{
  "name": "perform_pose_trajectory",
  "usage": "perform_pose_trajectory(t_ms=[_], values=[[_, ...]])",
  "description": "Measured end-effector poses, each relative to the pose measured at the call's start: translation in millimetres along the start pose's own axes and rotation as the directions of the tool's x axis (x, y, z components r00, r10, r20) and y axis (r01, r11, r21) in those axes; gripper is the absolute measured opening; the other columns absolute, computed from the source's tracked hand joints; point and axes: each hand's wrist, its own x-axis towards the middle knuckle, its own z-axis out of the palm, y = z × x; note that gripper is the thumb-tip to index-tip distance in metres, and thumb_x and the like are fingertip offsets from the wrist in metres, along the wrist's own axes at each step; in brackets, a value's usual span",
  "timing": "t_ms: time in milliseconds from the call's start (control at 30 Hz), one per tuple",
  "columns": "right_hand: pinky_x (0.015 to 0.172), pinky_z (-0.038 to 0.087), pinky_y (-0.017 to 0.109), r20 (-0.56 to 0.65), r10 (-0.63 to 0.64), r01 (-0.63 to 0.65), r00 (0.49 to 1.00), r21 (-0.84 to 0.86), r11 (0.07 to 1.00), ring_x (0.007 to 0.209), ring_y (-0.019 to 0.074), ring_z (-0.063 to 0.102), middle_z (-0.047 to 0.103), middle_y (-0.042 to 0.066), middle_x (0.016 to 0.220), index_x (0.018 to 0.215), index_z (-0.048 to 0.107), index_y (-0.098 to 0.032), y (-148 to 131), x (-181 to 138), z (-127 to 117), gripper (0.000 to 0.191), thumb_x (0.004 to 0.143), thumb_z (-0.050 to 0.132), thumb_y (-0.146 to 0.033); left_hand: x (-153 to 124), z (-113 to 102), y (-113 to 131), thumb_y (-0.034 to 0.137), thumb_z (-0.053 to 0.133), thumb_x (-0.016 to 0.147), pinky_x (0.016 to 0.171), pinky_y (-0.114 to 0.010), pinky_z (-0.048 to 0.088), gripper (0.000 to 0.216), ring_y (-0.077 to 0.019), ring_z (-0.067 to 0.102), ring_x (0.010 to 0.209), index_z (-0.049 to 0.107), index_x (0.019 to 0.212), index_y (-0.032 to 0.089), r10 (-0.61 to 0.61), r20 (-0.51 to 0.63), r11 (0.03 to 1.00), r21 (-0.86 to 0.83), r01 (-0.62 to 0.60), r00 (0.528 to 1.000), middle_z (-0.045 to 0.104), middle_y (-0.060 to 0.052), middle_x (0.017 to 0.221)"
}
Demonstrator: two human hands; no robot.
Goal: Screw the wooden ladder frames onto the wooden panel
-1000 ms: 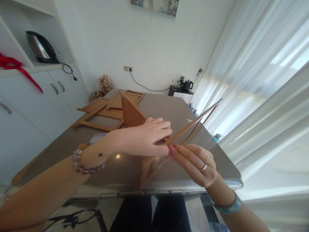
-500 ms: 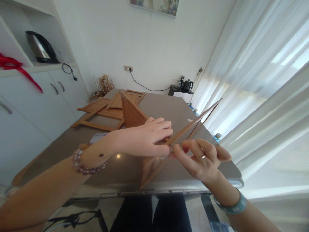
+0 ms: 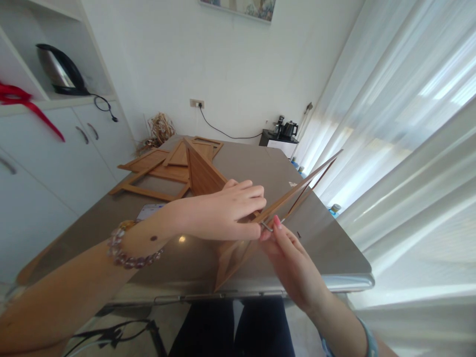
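Note:
My left hand (image 3: 238,210) is closed over the corner of a partly joined wooden frame, its fingers on the upright wooden panel (image 3: 203,173). At that corner my right hand (image 3: 293,263) pinches a thin metal hex key (image 3: 267,227) between thumb and fingers. A slanting wooden rail (image 3: 305,187) runs from the corner up to the right. Below my hands, another framed panel (image 3: 226,270) reaches to the table's front edge. The joint itself is mostly hidden by my fingers. A small dark piece (image 3: 299,234), perhaps a screw, lies right of my right hand.
Several flat wooden frames and panels (image 3: 159,193) lie at the table's (image 3: 253,158) back left. A phone (image 3: 149,211) is partly behind my left forearm. White cabinets with a kettle (image 3: 59,69) stand left, curtains (image 3: 401,148) hang right. Dried stalks (image 3: 160,128) sit beyond the table.
My right hand has turned over, from curled fingers with a ring showing to a thumb-and-finger pinch on the hex key. My left hand and the wooden pieces have hardly moved.

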Motion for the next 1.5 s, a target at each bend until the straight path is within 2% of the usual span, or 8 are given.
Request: perform_pose_trajectory(t_ms=[300,500,700,833,967,1200,1333,1500], values=[[0.056,0.037,0.026,-0.112,-0.199,0.161,0.973,-0.281,0.946,0.059,0.0123,0.046,0.052,-0.004,0.066,0.082,0.053,-0.023,9.6,12.0,-20.3,0.04,0.085,0.064,-0.061,-0.8,0.5,-0.6,0.029,0.048,0.089,0.08,-0.032,0.028,0.017,-0.0157,0.039,0.085,0.038,0.078,0.019,0.008,0.018,1.0,0.021,-0.008,1.0,0.045,0.0,0.088],[0.066,0.033,0.031,0.164,-0.616,0.434,0.77,-0.843,0.318,0.062,0.0129,0.049,0.06,-0.002,0.059,0.065,0.06,-0.021,-11.5,11.3,-27.7,0.034,0.094,0.062,-0.039,0.7,-0.2,0.0,0.032,0.045,0.09,0.081,-0.033,0.028,0.022,-0.0159,0.039,0.086,0.035,0.076,0.018,0.007,0.019,1.0,0.018,-0.008,1.0,0.043,0.0,0.086],[0.045,0.033,0.026,0.108,-0.07,0.103,0.992,-0.339,0.935,0.042,0.01,0.047,0.061,-0.002,0.053,0.067,0.065,-0.02,-21.5,2.1,-1.0,0.048,0.099,0.045,-0.05,0.2,1.6,-2.4,0.036,0.045,0.091,0.08,-0.032,0.028,0.023,-0.0166,0.039,0.085,0.039,0.077,0.019,0.021,0.003,1.0,0.01,-0.021,1.0,0.046,-0.001,0.088],[0.038,0.032,0.024,0.148,0.179,-0.191,0.973,0.069,0.979,0.036,0.0089,0.046,0.072,0.005,0.068,0.082,0.07,-0.017,-17.1,-3.8,14.5,0.056,0.098,0.038,-0.06,-0.1,1.8,-2.3,0.031,0.047,0.09,0.08,-0.032,0.028,0.019,-0.0162,0.039,0.085,0.041,0.078,0.018,0.016,0.012,1.0,0.007,-0.017,1.0,0.047,-0.001,0.088],[0.044,0.04,0.024,0.027,0.035,-0.03,0.999,-0.163,0.986,0.044,0.012,0.054,0.068,0.003,0.058,0.068,0.065,-0.019,-14.9,-3.1,12.1,0.054,0.097,0.043,-0.058,0.2,1.6,-2.2,0.033,0.044,0.092,0.079,-0.031,0.027,0.021,-0.0161,0.04,0.085,0.04,0.077,0.018,0.025,0.01,0.999,0.025,-0.025,1.0,0.046,-0.001,0.088],[0.07,0.04,0.03,0.294,-0.725,0.515,0.623,-0.852,0.097,0.066,0.0125,0.057,0.067,-0.002,0.07,0.08,0.058,-0.022,-15.1,16.9,-18.5,0.019,0.094,0.064,-0.033,1.1,1.4,-2.0,0.031,0.046,0.089,0.079,-0.032,0.026,0.02,-0.016,0.039,0.086,0.04,0.076,0.018,0.02,0.016,1.0,0.01,-0.02,1.0,0.044,0.0,0.086],[0.067,0.032,0.031,0.68,-0.637,0.575,0.363,-0.702,-0.421,0.069,0.0115,0.057,0.069,-0.003,0.074,0.084,0.062,-0.023,-26.1,30.4,-34.1,0.01,0.094,0.063,-0.024,1.1,0.9,-1.4,0.029,0.047,0.088,0.079,-0.032,0.026,0.018,-0.0161,0.04,0.086,0.04,0.076,0.018,0.013,0.001,1.0,0.011,-0.013,1.0,0.044,0.0,0.086],[0.063,0.03,0.031,0.85,-0.48,0.652,0.219,-0.493,-0.576,0.068,0.0101,0.054,0.063,-0.005,0.068,0.079,0.063,-0.025,-45.0,42.8,-43.7,0.013,0.092,0.066,-0.029,1.2,0.3,-1.8,0.028,0.049,0.086,0.078,-0.032,0.026,0.017,-0.0161,0.04,0.085,0.041,0.075,0.018,0.024,-0.005,1.0,-0.002,-0.024,1.0,0.045,-0.001,0.085]])
